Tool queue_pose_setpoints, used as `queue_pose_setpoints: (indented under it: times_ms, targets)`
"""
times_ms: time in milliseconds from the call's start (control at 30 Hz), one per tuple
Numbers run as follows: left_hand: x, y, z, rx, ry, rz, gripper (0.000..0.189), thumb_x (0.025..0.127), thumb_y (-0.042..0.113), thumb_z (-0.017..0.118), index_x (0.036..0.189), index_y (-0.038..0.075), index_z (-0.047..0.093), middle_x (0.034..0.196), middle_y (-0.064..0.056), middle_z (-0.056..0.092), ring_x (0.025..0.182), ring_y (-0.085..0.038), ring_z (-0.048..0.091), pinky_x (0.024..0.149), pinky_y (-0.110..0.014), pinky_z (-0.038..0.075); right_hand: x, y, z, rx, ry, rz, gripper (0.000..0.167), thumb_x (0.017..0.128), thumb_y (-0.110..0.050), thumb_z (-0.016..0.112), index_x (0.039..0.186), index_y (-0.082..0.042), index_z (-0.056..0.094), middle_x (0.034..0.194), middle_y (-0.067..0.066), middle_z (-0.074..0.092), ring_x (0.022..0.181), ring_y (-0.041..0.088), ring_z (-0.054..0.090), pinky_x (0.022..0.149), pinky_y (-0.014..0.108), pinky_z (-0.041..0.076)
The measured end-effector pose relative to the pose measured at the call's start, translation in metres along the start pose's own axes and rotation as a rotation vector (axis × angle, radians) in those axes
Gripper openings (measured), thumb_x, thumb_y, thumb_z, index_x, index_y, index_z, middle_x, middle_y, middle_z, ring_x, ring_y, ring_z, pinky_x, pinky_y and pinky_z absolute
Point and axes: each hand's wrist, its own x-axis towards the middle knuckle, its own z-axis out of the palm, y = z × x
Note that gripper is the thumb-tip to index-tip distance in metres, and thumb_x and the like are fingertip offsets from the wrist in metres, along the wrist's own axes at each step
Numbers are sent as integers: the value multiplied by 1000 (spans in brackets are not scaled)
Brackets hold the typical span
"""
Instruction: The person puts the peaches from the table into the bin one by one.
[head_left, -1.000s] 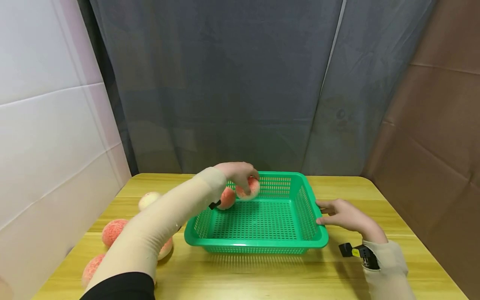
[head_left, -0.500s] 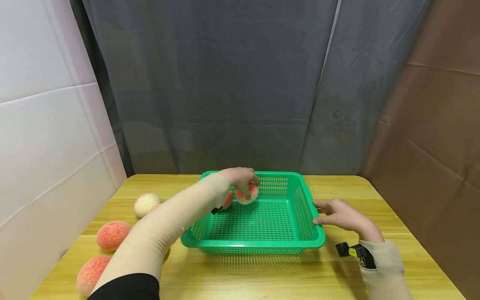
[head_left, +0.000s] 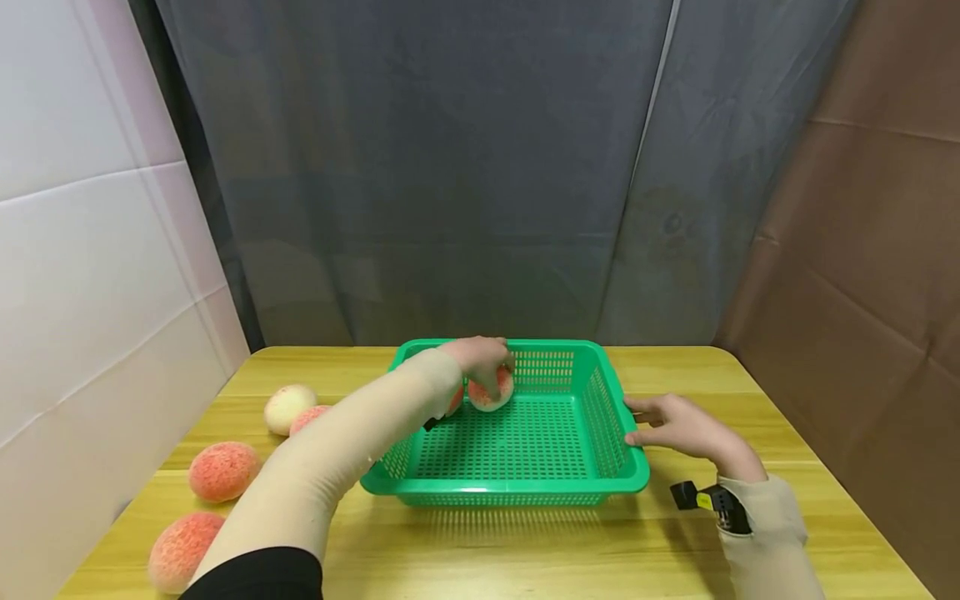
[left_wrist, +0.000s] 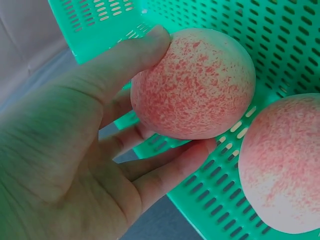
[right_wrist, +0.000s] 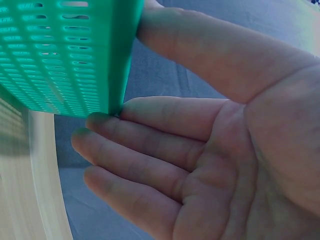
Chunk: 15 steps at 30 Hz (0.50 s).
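A green plastic basket (head_left: pixel 510 487) with slotted walls sits on the table. My left hand (head_left: pixel 478 358) reaches into its back left part and holds a pink and cream peach (head_left: pixel 491 392), thumb on one side and fingers beneath. That peach (left_wrist: pixel 195 85) shows low over the slotted floor in the left wrist view. Beside it lies a second peach (left_wrist: pixel 285 165), mostly behind my wrist in the head view. My right hand (head_left: pixel 686 429) is at the basket's right rim; its thumb and index fingertip touch the rim, with the fingers nearly straight in the right wrist view.
Left of the basket, several more peaches lie on the wooden table (head_left: pixel 480 558): a pale one (head_left: pixel 288 408), a pink one (head_left: pixel 225 472) and another (head_left: pixel 183 550) near the front. My left forearm partly covers some. A grey curtain (head_left: pixel 450 167) hangs behind the table.
My left hand has lowered the peach slightly toward the basket floor. The head view has shifted a little. My right hand stays at the rim.
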Motion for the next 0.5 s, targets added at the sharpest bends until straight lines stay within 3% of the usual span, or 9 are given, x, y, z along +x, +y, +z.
queue_pose_setpoints:
  times_ms: [267,500]
  targets:
    - [-2,2,5,-20,-3,2,47,81,24,78,125,16,65,125,-4,50,92,-15,55,75,-29,48,-1,-3,0,5,-11,-16,70,90,-18,70,137,20,35,134,36,45,113,44,57,84,37,53]
    - [-4,1,7,-49,-15,-40,47,82,24,78,126,17,65,129,-4,48,95,-14,54,75,-29,48,-2,-5,0,-5,1,6,70,90,-19,70,138,19,36,135,35,44,114,43,57,85,38,53]
